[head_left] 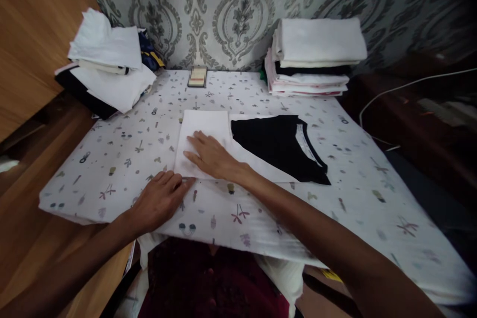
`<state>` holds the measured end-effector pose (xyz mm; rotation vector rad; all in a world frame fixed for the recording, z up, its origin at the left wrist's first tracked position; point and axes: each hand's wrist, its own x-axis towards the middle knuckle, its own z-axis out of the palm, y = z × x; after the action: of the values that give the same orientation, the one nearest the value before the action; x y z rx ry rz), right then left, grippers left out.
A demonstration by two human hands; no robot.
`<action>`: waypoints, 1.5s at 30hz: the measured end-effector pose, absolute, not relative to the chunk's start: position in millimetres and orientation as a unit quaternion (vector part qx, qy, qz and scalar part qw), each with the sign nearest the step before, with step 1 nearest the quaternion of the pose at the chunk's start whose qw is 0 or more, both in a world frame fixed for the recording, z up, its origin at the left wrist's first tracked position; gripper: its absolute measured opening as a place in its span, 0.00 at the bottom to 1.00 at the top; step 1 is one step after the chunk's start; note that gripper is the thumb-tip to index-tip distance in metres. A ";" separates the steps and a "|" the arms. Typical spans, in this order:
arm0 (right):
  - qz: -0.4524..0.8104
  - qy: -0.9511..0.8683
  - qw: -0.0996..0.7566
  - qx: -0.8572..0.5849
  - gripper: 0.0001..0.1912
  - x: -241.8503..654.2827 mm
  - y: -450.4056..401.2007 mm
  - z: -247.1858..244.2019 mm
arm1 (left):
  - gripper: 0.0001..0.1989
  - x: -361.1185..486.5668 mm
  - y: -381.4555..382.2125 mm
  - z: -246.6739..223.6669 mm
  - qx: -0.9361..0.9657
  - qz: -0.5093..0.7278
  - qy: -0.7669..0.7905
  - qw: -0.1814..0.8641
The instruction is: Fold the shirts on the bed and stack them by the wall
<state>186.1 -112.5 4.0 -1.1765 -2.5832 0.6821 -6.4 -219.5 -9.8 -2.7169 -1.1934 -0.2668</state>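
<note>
A black and white T-shirt lies partly folded on the table, its black neck end with a pale inner collar label pointing right. The white part is doubled over at the left. On that white panel my right hand rests flat with its fingers spread. My left hand is at the panel's near left corner, fingers curled and thumb along the near edge, closed on the shirt's edge. The exact pinch is hidden under the fingers.
A neat stack of folded clothes stands at the back right. A looser pile of clothes lies at the back left by a wooden panel. A small blurred rectangular object sits near the wall. A patterned cloth covers the table.
</note>
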 end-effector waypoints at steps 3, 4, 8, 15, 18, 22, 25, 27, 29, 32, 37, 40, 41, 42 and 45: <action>0.270 -0.895 0.105 -0.339 0.32 194.5 -130.4 6.0 | 0.19 -9.7 -224.3 -13.3 -0.897 -0.083 -0.423 0.101; 0.277 -0.899 0.101 -0.324 0.30 198.9 -133.7 5.5 | 0.19 -11.1 -225.9 -14.0 -0.892 -0.084 -0.430 0.107; 0.302 -0.894 0.092 -0.318 0.10 211.8 -136.4 -2.1 | 0.19 -12.1 -230.0 -13.6 -0.883 -0.084 -0.443 0.126; 0.361 -0.854 0.200 -0.316 0.04 213.6 -130.9 -12.8 | 0.17 5.2 -225.3 -5.2 -0.863 0.007 -0.477 0.165; 0.368 -0.854 0.216 -0.298 0.03 214.9 -129.7 -15.0 | 0.16 4.9 -229.1 -2.9 -0.834 0.051 -0.520 0.175; 0.343 -0.871 0.220 -0.272 0.04 215.4 -128.6 -19.5 | 0.23 -0.6 -244.1 3.0 -0.821 0.109 -0.536 0.163; 0.332 -0.880 0.213 -0.265 0.04 215.7 -130.6 -20.8 | 0.19 -4.9 -250.1 10.0 -0.820 0.102 -0.552 0.108; 0.335 -0.878 0.216 -0.264 0.07 215.8 -133.0 -20.5 | 0.13 -9.8 -243.7 14.6 -0.811 0.042 -0.582 0.033; 0.345 -0.863 0.244 -0.276 0.11 214.7 -133.6 -19.3 | 0.14 -16.2 -225.7 18.3 -0.781 -0.054 -0.619 -0.059; 0.345 -0.810 0.335 -0.336 0.19 209.4 -125.0 -16.2 | 0.20 -22.2 -180.4 22.0 -0.688 -0.195 -0.663 -0.221; 0.396 -0.643 0.456 -0.471 0.24 199.9 -86.9 -13.1 | 0.29 -8.2 -109.8 26.6 -0.492 -0.285 -0.694 -0.441; 0.486 -0.494 0.500 -0.519 0.24 198.2 -68.5 -19.1 | 0.25 1.5 -93.7 29.1 -0.471 -0.236 -0.709 -0.470; 0.518 -0.445 0.518 -0.516 0.23 197.7 -64.6 -22.1 | 0.23 3.6 -91.2 30.6 -0.474 -0.218 -0.704 -0.482; 0.551 -0.395 0.539 -0.500 0.22 197.1 -61.5 -24.8 | 0.22 5.8 -89.2 33.2 -0.476 -0.206 -0.695 -0.497; 0.624 -0.272 0.595 -0.427 0.20 197.5 -54.2 -27.2 | 0.20 20.8 -81.5 50.9 -0.482 -0.219 -0.667 -0.524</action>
<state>197.5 -54.2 -27.2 -0.9907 -0.6329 1.4495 20.8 -81.5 50.9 -2.4056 -3.3239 -1.0910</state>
